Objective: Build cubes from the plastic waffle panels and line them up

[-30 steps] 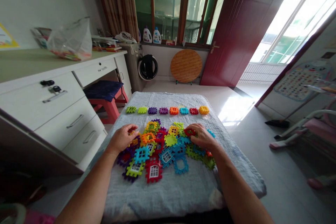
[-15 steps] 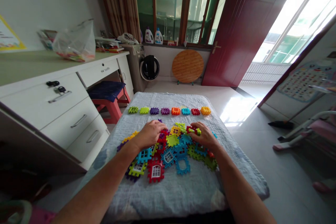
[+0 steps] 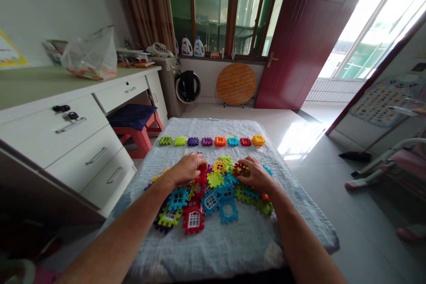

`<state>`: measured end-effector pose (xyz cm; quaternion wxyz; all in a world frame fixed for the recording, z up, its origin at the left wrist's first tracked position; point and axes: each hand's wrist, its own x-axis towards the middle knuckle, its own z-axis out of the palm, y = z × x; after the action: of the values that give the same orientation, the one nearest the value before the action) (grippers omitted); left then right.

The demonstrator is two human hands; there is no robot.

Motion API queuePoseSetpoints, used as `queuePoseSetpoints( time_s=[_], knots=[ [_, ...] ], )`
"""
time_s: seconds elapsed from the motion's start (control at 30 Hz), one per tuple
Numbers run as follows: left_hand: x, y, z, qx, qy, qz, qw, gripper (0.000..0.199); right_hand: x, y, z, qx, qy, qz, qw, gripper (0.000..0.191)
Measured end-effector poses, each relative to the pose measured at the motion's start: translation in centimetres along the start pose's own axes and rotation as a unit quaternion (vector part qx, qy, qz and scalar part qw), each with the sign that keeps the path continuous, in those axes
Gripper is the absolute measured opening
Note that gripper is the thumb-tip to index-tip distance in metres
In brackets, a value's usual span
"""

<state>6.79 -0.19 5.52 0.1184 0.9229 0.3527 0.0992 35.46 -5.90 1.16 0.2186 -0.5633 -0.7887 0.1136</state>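
A loose heap of plastic interlocking building tiles (image 3: 228, 211), in red, blue, green, yellow and purple, lies on the cloth-covered table (image 3: 239, 248). Some tiles carry white window grids. My left hand (image 3: 188, 169) is at the left of the heap, fingers curled down on a red building tile (image 3: 200, 183) and partly hiding it. At the heap's right side my right hand (image 3: 255, 173) pinches another red building tile (image 3: 239, 169) between thumb and fingers. Between the hands lie a yellow window tile (image 3: 218, 167) and a lime tile (image 3: 215, 179).
Beyond the heap, several block pieces stand in a row, from a green one (image 3: 165, 140) to a yellow-orange one (image 3: 258, 140). A red stool (image 3: 143, 140) and a white desk (image 3: 109, 153) are at the left. A round wooden board (image 3: 236, 83) leans by the far wall.
My right hand has drawn slightly back with the red tile; the small lime piece at its fingers no longer shows there. My left fingers have curled in more over the red tile.
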Motion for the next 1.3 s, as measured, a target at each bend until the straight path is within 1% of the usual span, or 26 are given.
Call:
queuePoseSetpoints(
  time_s=[0.07, 0.13, 0.2, 0.23, 0.27, 0.3, 0.37, 0.43, 0.47, 0.5, 0.57, 0.7, 0.77, 0.83, 0.97, 1.03, 1.17, 1.3],
  knots=[
    [0.1, 0.6, -0.9, -0.003, 0.048, 0.007, 0.999, 0.021, 0.0, -0.2, 0.0, -0.003, 0.001, -0.004, 1.0, 0.041],
    [0.4, 1.6, -1.3, 0.005, 0.118, 0.005, 0.993, 0.017, 0.0, -0.3, -0.1, 0.012, 0.013, -0.001, 1.0, 0.039],
    [0.9, 2.9, -1.1, 0.027, 0.185, 0.005, 0.982, 0.013, 0.1, -0.5, -0.1, 0.04, 0.032, 0.009, 0.999, 0.037],
    [1.1, 3.7, -0.7, 0.041, 0.202, 0.008, 0.978, 0.011, 0.1, -0.5, -0.2, 0.052, 0.042, 0.015, 0.998, 0.036],
    [1.3, 4.4, -0.1, 0.055, 0.204, 0.014, 0.977, 0.01, 0.1, -0.5, -0.2, 0.062, 0.052, 0.02, 0.997, 0.035],
    [1.4, 5.1, 0.5, 0.066, 0.19, 0.024, 0.979, 0.008, 0.1, -0.5, -0.3, 0.07, 0.06, 0.024, 0.995, 0.034],
    [1.5, 6.1, 1.6, 0.073, 0.132, 0.049, 0.987, 0.007, 0.1, -0.4, -0.3, 0.08, 0.071, 0.029, 0.994, 0.034],
    [1.3, 6.5, 2.3, 0.051, 0.073, 0.071, 0.993, 0.014, 0.0, -0.2, -0.4, 0.084, 0.071, 0.03, 0.993, 0.036],
    [1.1, 6.5, 2.4, 0.033, 0.056, 0.076, 0.995, 0.018, 0.0, -0.2, -0.4, 0.086, 0.067, 0.028, 0.994, 0.037],
    [0.8, 6.3, 2.3, 0.012, 0.051, 0.075, 0.996, 0.021, 0.0, -0.2, -0.4, 0.088, 0.062, 0.024, 0.994, 0.038],
    [0.2, 5.7, 1.7, -0.031, 0.066, 0.062, 0.995, 0.021, 0.0, -0.4, -0.4, 0.098, 0.053, 0.011, 0.994, 0.04],
    [-1.2, 3.8, 0.0, -0.09, 0.132, 0.013, 0.987, 0.018, 0.4, -1.4, -0.6, 0.114, 0.041, -0.022, 0.992, 0.043],
    [-2.0, 2.5, -0.2, -0.096, 0.175, -0.018, 0.98, 0.017, 0.8, -2.4, -0.8, 0.103, 0.028, -0.033, 0.994, 0.042],
    [-2.8, 1.0, 0.0, -0.089, 0.223, -0.055, 0.969, 0.017, 1.4, -3.6, -1.0, 0.078, 0.008, -0.037, 0.996, 0.038],
    [-4.6, -1.8, 1.1, -0.05, 0.315, -0.13, 0.939, 0.018, 2.4, -6.6, -1.2, -0.01, -0.023, -0.028, 0.999, 0.029],
    [-5.3, -2.9, 1.5, -0.042, 0.346, -0.159, 0.924, 0.02, 2.7, -7.7, -1.0, -0.059, -0.049, -0.014, 0.997, 0.028],
    [-6.2, -4.0, 1.5, -0.048, 0.363, -0.194, 0.91, 0.021, 3.1, -8.6, -0.2, -0.118, -0.089, 0.01, 0.989, 0.029],
    [-6.4, -4.6, 1.1, -0.057, 0.367, -0.198, 0.907, 0.022, 3.1, -9.0, 0.4, -0.132, -0.095, 0.03, 0.986, 0.029]
  ],
)
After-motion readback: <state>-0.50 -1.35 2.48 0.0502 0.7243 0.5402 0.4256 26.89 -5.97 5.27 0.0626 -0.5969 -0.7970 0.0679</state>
